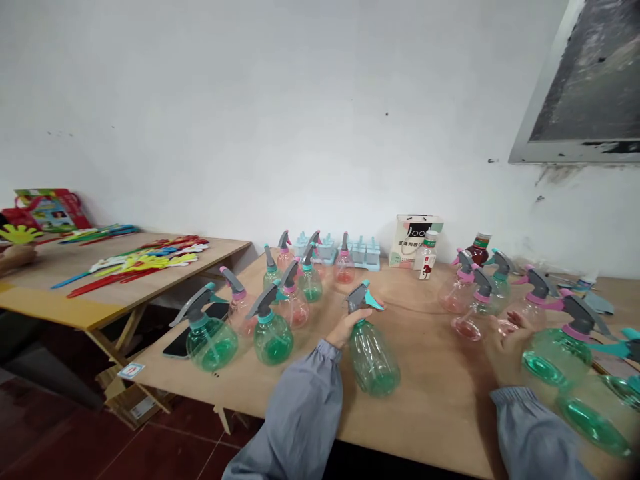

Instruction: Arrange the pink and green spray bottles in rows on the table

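My left hand [347, 327] is closed around the neck of a green spray bottle [375, 360] with a grey head and teal trigger, tilted over the table's front part. My right hand [510, 343] is among the bottles on the right, beside a green bottle with a pink collar [555, 357] and in front of a pink spray bottle [530, 307]. Motion blurs its fingers, so whether it grips anything is unclear. On the left stand several more green and pink spray bottles, among them a green one [273, 340] near my left sleeve.
A dark phone [177, 343] lies at the table's left edge. Pale blue ice-pop moulds [365, 253], a paper bag [407, 243] and a small labelled bottle [427, 257] stand at the back. Another table [65, 307] holds colourful plastic hand clappers [145, 263]; a person's hand [17, 257] shows there.
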{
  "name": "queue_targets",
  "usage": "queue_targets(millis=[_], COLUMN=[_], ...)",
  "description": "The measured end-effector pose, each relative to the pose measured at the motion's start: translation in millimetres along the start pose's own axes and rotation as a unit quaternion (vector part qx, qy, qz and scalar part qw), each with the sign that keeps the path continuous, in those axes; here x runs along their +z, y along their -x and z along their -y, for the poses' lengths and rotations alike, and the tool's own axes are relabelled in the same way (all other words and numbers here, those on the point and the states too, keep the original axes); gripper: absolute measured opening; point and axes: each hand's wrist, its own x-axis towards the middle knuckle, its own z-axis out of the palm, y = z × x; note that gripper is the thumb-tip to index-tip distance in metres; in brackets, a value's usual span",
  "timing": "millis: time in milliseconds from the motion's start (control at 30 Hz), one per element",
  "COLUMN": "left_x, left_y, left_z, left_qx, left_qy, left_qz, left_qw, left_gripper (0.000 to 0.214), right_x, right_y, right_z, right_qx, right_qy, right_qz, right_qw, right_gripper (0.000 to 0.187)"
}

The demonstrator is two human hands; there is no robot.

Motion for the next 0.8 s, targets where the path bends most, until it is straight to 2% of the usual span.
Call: queue_targets(millis=[100, 233, 267, 400, 433, 600, 800], left_x=[0.0, -3.1, -4.0, -7.8, -8.6, -8.7, -8.3], left_y=[1, 3, 4, 5, 5, 7, 9], left_z=[0, 0, 0, -2, -2, -7, -12], left_qx=[-0.002, 0.009, 0.010, 0.023, 0.031, 0.061, 0.079], left_qy=[0.027, 0.004, -0.004, -0.032, -0.042, -0.045, -0.027], left_qz=[-0.024, 0.033, 0.022, -0.084, -0.090, -0.049, -0.001], left_qw=[0.999, 0.999, 1.000, 0.996, 0.995, 0.996, 0.997], left_gripper=[0.033, 0.035, 0.038, 0.054, 0.054, 0.040, 0.030], right_x=[8, 20, 22, 25, 25, 25, 27], right_y=[6, 9, 9, 8, 8, 8, 8], right_z=[1, -5, -6, -7, -6, -9, -14], right_qx=[-0.001, -0.016, -0.020, -0.024, -0.021, 0.011, 0.018], right_qy=[0.029, 0.054, 0.050, 0.028, 0.028, 0.049, 0.042], right_qz=[0.020, 0.051, 0.055, 0.058, 0.058, 0.065, 0.066], right_qw=[0.999, 0.997, 0.997, 0.998, 0.998, 0.997, 0.997], right_gripper=[0.091, 0.117, 0.119, 0.113, 0.113, 0.119, 0.120])
